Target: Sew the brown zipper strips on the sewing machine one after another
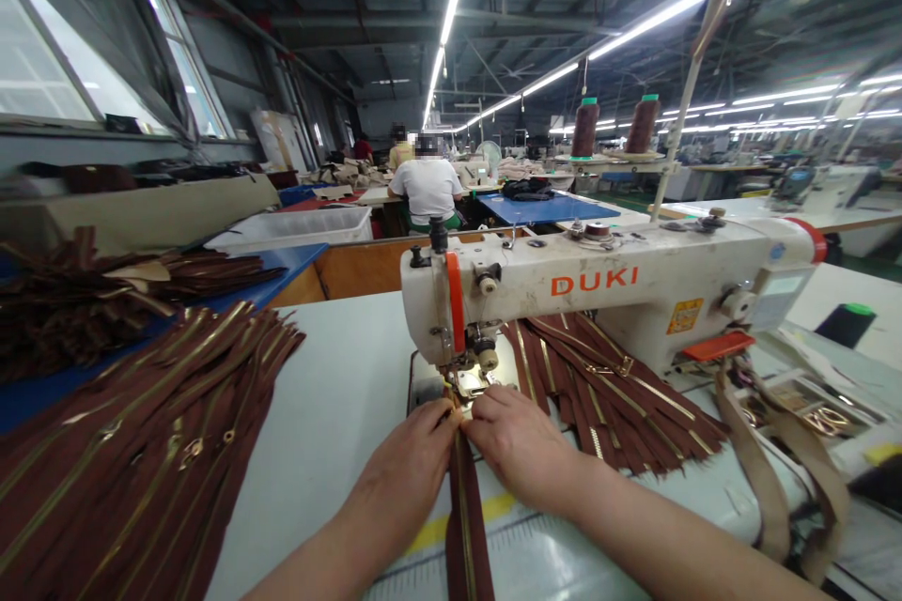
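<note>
A brown zipper strip with metal teeth runs from the table's front edge up to the needle area of a white sewing machine. My left hand pinches the strip's far end from the left, just in front of the lit presser foot. Opposite it, my right hand has its fingers closed on the same end, fingertips almost touching the left ones. The fingertips partly cover that end of the strip.
Brown zippers are heaped at the left; more zippers fan out behind the machine arm. A tray of metal rings and beige straps lie at the right. Thread cones stand above. A person in white sits ahead.
</note>
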`<state>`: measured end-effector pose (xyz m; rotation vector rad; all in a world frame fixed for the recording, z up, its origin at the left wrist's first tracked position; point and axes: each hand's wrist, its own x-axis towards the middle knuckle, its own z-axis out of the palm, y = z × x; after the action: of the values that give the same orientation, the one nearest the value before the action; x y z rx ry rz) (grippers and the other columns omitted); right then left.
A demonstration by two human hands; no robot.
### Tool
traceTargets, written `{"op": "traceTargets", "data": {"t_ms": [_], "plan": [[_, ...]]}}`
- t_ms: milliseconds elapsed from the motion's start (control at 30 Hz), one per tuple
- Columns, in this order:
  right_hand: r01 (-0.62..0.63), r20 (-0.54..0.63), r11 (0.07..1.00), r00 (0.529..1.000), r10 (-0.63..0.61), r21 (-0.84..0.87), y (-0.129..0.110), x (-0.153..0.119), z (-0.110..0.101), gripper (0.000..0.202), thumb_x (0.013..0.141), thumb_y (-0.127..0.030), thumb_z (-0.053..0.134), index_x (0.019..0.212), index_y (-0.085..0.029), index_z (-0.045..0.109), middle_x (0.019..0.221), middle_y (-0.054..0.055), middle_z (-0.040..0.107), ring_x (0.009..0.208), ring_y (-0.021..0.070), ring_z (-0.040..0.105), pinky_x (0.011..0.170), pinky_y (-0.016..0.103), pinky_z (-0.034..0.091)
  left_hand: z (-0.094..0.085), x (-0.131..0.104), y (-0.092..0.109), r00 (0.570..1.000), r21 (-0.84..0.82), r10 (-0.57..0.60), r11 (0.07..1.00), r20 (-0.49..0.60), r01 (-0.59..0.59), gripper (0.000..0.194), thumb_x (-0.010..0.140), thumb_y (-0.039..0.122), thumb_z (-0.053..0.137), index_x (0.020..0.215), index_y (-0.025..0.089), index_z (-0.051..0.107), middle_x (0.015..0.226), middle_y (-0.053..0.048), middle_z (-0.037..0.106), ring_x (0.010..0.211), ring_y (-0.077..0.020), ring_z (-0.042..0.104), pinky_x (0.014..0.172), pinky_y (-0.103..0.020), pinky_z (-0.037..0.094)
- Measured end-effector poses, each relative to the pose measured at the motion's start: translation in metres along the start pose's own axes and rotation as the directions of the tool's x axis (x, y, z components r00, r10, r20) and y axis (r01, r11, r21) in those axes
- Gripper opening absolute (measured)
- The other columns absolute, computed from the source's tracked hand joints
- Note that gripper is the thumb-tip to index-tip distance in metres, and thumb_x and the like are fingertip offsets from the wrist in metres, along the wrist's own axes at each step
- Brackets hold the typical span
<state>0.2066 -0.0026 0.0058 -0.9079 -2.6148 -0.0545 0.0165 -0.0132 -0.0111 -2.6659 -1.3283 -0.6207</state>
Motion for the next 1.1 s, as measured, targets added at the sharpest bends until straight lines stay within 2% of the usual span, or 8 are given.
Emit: {"op": "traceTargets", "data": {"t_ms": [233, 400, 633, 900, 1000, 1100], "plan": [[-0.006, 0.004, 1.000, 1.000, 0.006, 0.001, 0.000, 0.000, 0.001, 0.011, 0.091, -0.015, 0.051, 0.085, -0.014, 0.060, 0.086, 0.005, 0.056, 0.086, 0.0202, 0.046, 0.077, 0.031, 0.039, -0.008, 0.005, 0.006, 1.000, -0.006, 0.022, 1.000, 0.011, -0.022, 0.029, 0.084, 0.004, 0.041, 0.103, 0.014, 0.060, 0.106, -0.010, 0.063, 0.099, -0.0224, 0.060, 0.088, -0.039, 0.053], [-0.010, -0.007, 1.000, 1.000, 0.010, -0.008, 0.001, 0.000, 0.000, 0.012, 0.091, -0.016, 0.050, 0.085, -0.015, 0.060, 0.085, 0.005, 0.055, 0.086, 0.0201, 0.045, 0.077, 0.031, 0.039, -0.008, 0.005, 0.007, 0.999, 0.013, 0.043, 0.999, 0.005, -0.043, 0.030, 0.084, 0.003, 0.040, 0.104, 0.013, 0.060, 0.106, -0.011, 0.063, 0.100, -0.0220, 0.060, 0.090, -0.038, 0.051], [-0.065, -0.027, 0.998, 0.998, 0.065, -0.011, -0.002, 0.002, -0.001, 0.012, 0.092, -0.016, 0.049, 0.086, -0.017, 0.059, 0.086, 0.004, 0.055, 0.085, 0.0201, 0.046, 0.075, 0.031, 0.039, -0.014, 0.007, 0.010, 0.998, 0.005, -0.027, 1.000, 0.053, 0.027, 0.029, 0.083, 0.002, 0.042, 0.102, 0.014, 0.061, 0.107, -0.009, 0.064, 0.099, -0.0223, 0.061, 0.090, -0.038, 0.052], [-0.088, -0.046, 0.996, 0.995, 0.089, 0.019, -0.003, 0.002, 0.008, 0.013, 0.093, -0.017, 0.048, 0.088, -0.018, 0.059, 0.090, 0.003, 0.056, 0.089, 0.0188, 0.048, 0.076, 0.029, 0.038, -0.018, 0.001, 0.013, 0.999, 0.034, -0.031, 0.999, 0.017, 0.031, 0.035, 0.085, 0.004, 0.039, 0.110, 0.015, 0.060, 0.114, -0.009, 0.064, 0.106, -0.0202, 0.059, 0.094, -0.035, 0.050], [-0.118, -0.008, 0.993, 0.993, 0.118, 0.001, -0.007, 0.002, 0.003, 0.012, 0.092, -0.015, 0.050, 0.089, -0.018, 0.061, 0.090, 0.003, 0.057, 0.087, 0.0187, 0.049, 0.076, 0.029, 0.039, -0.018, -0.008, 0.015, 0.999, 0.058, 0.006, 0.998, -0.037, -0.004, 0.037, 0.085, 0.006, 0.039, 0.116, 0.014, 0.057, 0.118, -0.010, 0.063, 0.109, -0.0195, 0.058, 0.095, -0.034, 0.049], [-0.171, 0.026, 0.985, 0.985, 0.171, -0.005, -0.015, -0.005, -0.001, 0.011, 0.090, -0.013, 0.053, 0.090, -0.018, 0.062, 0.090, 0.004, 0.059, 0.087, 0.0191, 0.051, 0.077, 0.028, 0.040, -0.016, -0.022, 0.016, 0.987, 0.146, 0.137, 0.981, -0.080, -0.124, 0.040, 0.082, 0.009, 0.042, 0.120, 0.013, 0.055, 0.118, -0.010, 0.063, 0.108, -0.0188, 0.060, 0.093, -0.030, 0.051]]}}
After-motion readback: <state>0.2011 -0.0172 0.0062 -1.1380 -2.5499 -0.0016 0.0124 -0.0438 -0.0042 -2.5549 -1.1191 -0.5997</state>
